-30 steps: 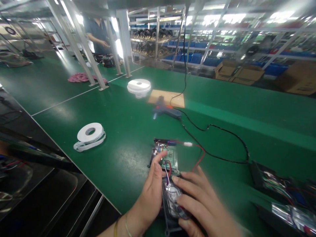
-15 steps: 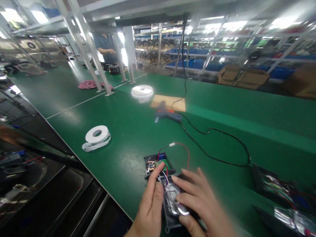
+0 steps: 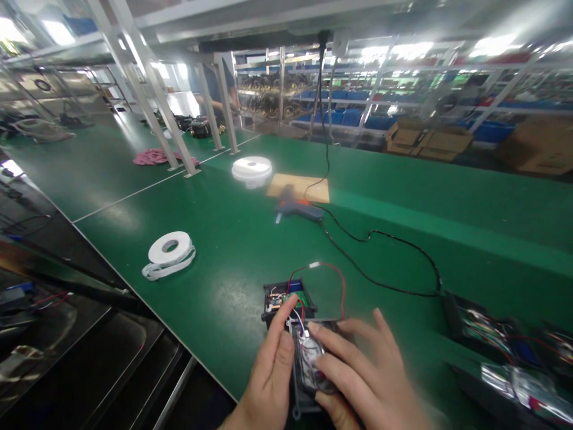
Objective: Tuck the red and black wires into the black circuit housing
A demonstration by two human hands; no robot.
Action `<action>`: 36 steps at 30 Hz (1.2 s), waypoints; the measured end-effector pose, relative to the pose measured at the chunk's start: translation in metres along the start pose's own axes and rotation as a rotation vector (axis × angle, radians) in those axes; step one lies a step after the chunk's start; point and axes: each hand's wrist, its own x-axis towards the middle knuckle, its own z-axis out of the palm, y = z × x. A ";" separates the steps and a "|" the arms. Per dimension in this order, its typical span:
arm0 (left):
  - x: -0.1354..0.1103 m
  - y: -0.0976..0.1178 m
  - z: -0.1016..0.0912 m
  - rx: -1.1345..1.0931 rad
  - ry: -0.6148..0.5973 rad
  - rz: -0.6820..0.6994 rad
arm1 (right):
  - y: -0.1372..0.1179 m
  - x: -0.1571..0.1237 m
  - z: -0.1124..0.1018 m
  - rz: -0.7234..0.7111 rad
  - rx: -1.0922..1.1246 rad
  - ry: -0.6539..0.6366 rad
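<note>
Two hands work at the 6 o'clock edge of the green table [image 3: 233, 251]. The left hand [image 3: 271, 373] lies along the left side of a black open case [image 3: 299, 334], its fingers close together and its forefinger stretched to the small green circuit board [image 3: 299, 297] in the far half of the case. The right hand [image 3: 364, 376] covers the near half from the right side, with the fingers spread a little; the fingertips press on a shiny silver pouch [image 3: 311, 358] that sits inside the case. I cannot tell if the thumb grips under it. A red wire [image 3: 341, 285] loops out from the case toward 12 o'clock and ends in a small white connector [image 3: 314, 264].

At 10 o'clock from the hands, well apart, a white tape roll [image 3: 170, 248] lies flat with a loose strip under it. At 12 o'clock, far from the case, a blue glue gun [image 3: 298, 209] lies on its side beside a brown cardboard sheet [image 3: 299, 187], and its black cable [image 3: 385, 239] runs in curves to 3 o'clock. A second white roll [image 3: 251, 168] stands just beside the cardboard on the left. At 3 o'clock, near the table edge, more open cases [image 3: 492, 334] with coloured wires lie, blurred. Far away at 11 o'clock another person [image 3: 215, 89] stands behind the metal posts.
</note>
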 end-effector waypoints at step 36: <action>-0.009 0.010 0.018 0.013 -0.057 -0.157 | -0.048 -0.045 0.015 1.191 1.308 0.211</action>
